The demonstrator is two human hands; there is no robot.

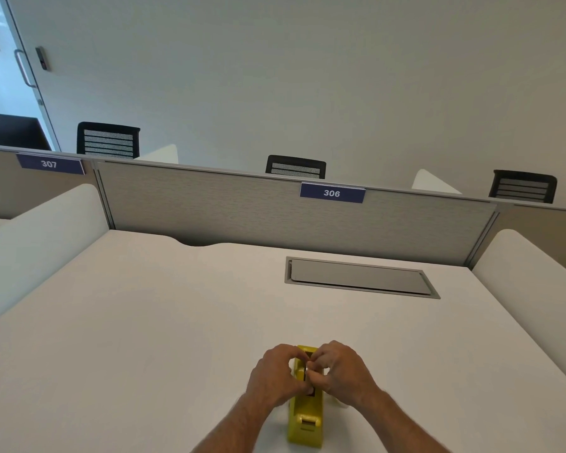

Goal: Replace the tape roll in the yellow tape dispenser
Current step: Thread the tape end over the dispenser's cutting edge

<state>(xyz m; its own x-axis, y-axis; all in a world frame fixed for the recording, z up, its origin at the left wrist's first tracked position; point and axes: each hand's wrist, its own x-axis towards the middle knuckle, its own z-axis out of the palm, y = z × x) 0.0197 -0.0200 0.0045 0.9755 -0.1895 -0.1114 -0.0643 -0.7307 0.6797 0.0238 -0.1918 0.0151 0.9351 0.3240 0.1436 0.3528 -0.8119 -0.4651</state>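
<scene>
The yellow tape dispenser (pixel 305 416) stands on the white desk (pixel 144 338) near the front edge, its cutter end toward me. My left hand (pixel 272 376) and my right hand (pixel 340 374) close around its far half from either side, fingertips meeting over the top slot. A sliver of the tape roll (pixel 306 371) shows between the fingers, pinched by both hands inside the dispenser. Most of the roll is hidden by my fingers.
A grey cable hatch (pixel 360 277) is set into the desk at the back right. A grey partition (pixel 242 204) with label 306 closes the far side, with white side panels left and right. Black chairs stand beyond it.
</scene>
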